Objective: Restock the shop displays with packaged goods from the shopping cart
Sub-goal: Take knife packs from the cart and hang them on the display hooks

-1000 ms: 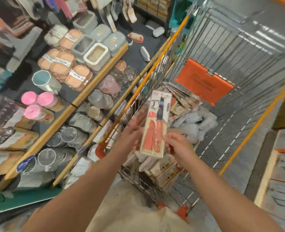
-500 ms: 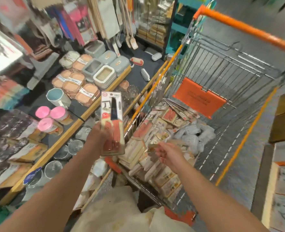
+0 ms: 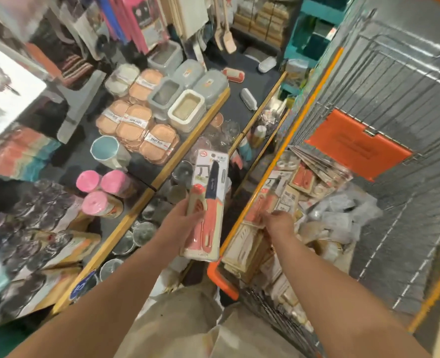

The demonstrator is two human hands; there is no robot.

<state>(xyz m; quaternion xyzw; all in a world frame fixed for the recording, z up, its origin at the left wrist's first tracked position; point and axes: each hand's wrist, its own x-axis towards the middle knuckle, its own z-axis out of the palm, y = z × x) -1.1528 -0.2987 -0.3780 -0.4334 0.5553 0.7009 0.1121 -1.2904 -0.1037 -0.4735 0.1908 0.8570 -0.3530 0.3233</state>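
Note:
My left hand (image 3: 181, 219) grips a carded knife pack (image 3: 208, 202), with a dark blade and coral handle, upright between the shelves and the shopping cart (image 3: 314, 94). My right hand (image 3: 278, 222) reaches down into the cart and its fingers close on another coral pack (image 3: 258, 206) in the pile of packaged goods (image 3: 298, 187) at the cart's near left corner. The fingertips are hidden among the packs.
Wood-edged display shelves (image 3: 187, 146) at left hold peach and grey containers (image 3: 159, 140), pink-lidded jars (image 3: 95, 202) and glass cups (image 3: 144, 231). An orange flap (image 3: 358, 148) hangs on the cart's far wall. Plastic bags (image 3: 342, 210) lie in the cart. Spatulas (image 3: 226, 34) hang above.
My left hand took the knife pack alone and carried it left of the cart. My right hand let go and dropped into the cart onto another pack.

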